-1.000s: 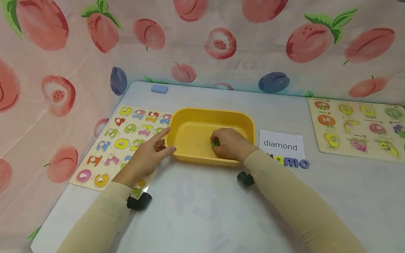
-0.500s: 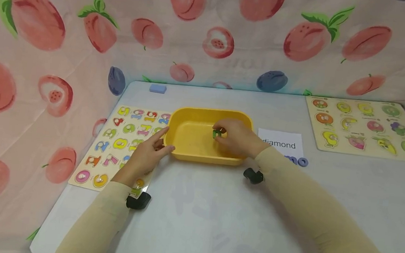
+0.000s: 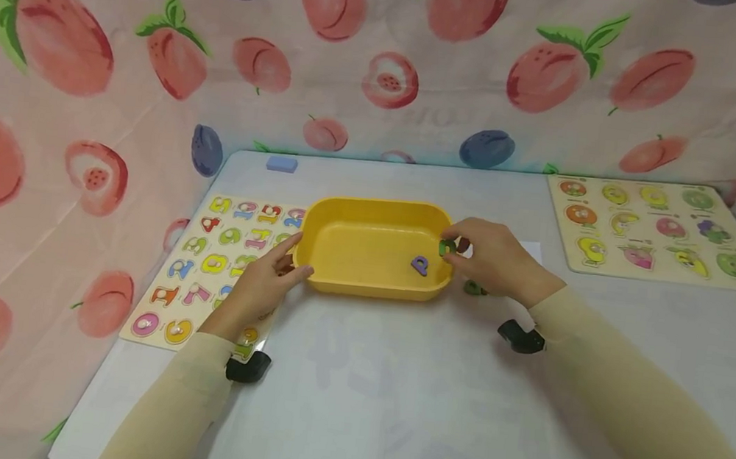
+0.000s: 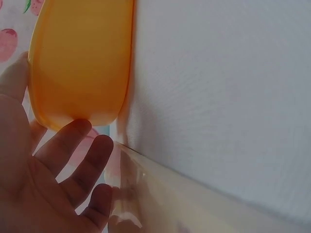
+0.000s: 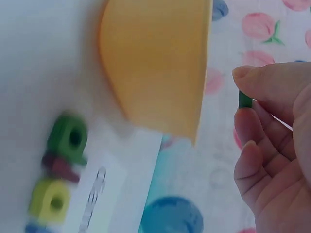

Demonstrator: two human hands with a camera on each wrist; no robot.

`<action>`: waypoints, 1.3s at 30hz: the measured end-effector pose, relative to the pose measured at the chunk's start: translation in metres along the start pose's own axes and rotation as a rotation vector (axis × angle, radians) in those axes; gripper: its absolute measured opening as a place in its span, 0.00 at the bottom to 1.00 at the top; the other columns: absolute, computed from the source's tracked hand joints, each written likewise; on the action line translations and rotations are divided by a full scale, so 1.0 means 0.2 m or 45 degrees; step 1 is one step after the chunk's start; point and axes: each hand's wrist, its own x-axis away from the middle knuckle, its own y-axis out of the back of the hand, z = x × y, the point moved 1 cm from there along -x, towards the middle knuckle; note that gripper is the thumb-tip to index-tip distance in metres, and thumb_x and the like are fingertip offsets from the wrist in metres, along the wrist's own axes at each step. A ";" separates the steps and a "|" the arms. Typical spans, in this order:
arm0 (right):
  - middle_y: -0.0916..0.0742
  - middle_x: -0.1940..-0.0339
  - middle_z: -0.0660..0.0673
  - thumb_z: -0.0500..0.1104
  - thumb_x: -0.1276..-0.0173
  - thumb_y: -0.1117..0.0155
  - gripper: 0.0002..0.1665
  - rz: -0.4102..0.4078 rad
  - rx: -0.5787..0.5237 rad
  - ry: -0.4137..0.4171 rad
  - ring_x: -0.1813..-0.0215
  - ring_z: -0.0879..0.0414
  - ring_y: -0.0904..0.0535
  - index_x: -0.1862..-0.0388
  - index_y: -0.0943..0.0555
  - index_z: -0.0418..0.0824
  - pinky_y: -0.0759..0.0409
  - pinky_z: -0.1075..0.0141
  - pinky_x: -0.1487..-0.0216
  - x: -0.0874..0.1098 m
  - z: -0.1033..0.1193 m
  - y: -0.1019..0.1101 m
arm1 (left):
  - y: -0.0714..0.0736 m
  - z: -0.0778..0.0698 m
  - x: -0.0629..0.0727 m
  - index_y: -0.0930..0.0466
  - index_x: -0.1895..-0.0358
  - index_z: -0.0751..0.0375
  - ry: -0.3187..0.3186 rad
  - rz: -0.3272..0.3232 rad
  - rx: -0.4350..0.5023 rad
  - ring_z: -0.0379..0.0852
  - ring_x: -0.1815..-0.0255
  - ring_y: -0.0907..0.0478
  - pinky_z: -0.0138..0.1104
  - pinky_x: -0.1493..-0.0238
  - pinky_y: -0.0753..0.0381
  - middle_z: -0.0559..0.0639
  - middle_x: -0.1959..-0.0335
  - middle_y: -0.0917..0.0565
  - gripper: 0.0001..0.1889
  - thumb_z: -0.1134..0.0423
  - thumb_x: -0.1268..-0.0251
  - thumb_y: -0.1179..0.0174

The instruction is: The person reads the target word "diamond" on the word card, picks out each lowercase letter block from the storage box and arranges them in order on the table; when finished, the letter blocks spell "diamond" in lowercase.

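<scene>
My left hand [image 3: 264, 284] rests at the left end of a yellow plastic tray [image 3: 372, 290], thumb on its front corner and fingers along the side. In the left wrist view the fingertips [image 4: 82, 125] meet the tray's end wall. My right hand [image 3: 498, 260] pinches a small green letter [image 3: 448, 247] between thumb and fingers at the tray's right rim. A purple letter [image 3: 419, 265] lies inside the tray. On the table below the right hand is another green letter [image 3: 474, 288]; the right wrist view shows a dark red letter [image 5: 60, 167] and a yellow letter [image 5: 48, 201] after it.
A white word card [image 5: 99, 194] lies beside the letter row, mostly behind the right hand in the head view. A number puzzle board [image 3: 204, 273] extends left of the tray, under the left arm. A fruit puzzle board [image 3: 660, 232] and a blue block [image 3: 282, 164] lie farther back.
My right hand has lifted the green letter from inside the tray and carried it right to the rim, uncovering the purple letter. The left hand keeps its place on the tray.
</scene>
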 end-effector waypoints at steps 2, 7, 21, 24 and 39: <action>0.15 0.56 0.42 0.40 0.32 0.30 0.20 -0.013 0.021 -0.036 0.57 0.47 0.22 0.43 0.19 0.34 0.19 0.57 0.56 0.04 -0.03 0.03 | 0.00 0.00 0.00 0.48 0.21 0.27 0.000 -0.001 -0.001 0.55 0.33 0.30 0.53 0.32 0.32 0.57 0.31 0.27 0.39 0.41 0.31 0.39; 0.15 0.59 0.43 0.42 0.32 0.30 0.19 -0.044 0.058 -0.107 0.60 0.49 0.23 0.45 0.18 0.36 0.20 0.57 0.59 0.14 -0.10 0.10 | 0.00 -0.01 0.00 0.48 0.21 0.29 -0.007 0.002 0.016 0.55 0.35 0.29 0.52 0.33 0.31 0.56 0.31 0.26 0.39 0.42 0.31 0.39; 0.15 0.57 0.41 0.42 0.32 0.30 0.20 -0.071 0.082 -0.265 0.56 0.46 0.22 0.44 0.18 0.36 0.21 0.55 0.59 0.33 -0.31 0.19 | 0.00 -0.01 0.01 0.48 0.20 0.32 -0.037 0.001 0.004 0.56 0.34 0.29 0.53 0.34 0.31 0.58 0.31 0.26 0.40 0.42 0.30 0.39; 0.15 0.56 0.41 0.42 0.32 0.31 0.20 -0.074 0.074 -0.293 0.56 0.45 0.21 0.44 0.18 0.35 0.20 0.54 0.59 0.37 -0.35 0.19 | 0.00 -0.01 0.00 0.48 0.20 0.32 -0.030 0.003 0.006 0.56 0.34 0.29 0.53 0.33 0.31 0.57 0.31 0.26 0.39 0.42 0.30 0.39; 0.16 0.55 0.37 0.43 0.31 0.32 0.23 -0.003 0.045 -0.466 0.52 0.41 0.23 0.41 0.21 0.33 0.18 0.46 0.52 0.50 -0.54 0.15 | 0.00 -0.01 0.01 0.48 0.20 0.29 -0.016 0.002 0.011 0.56 0.33 0.30 0.53 0.33 0.32 0.57 0.31 0.26 0.39 0.42 0.31 0.39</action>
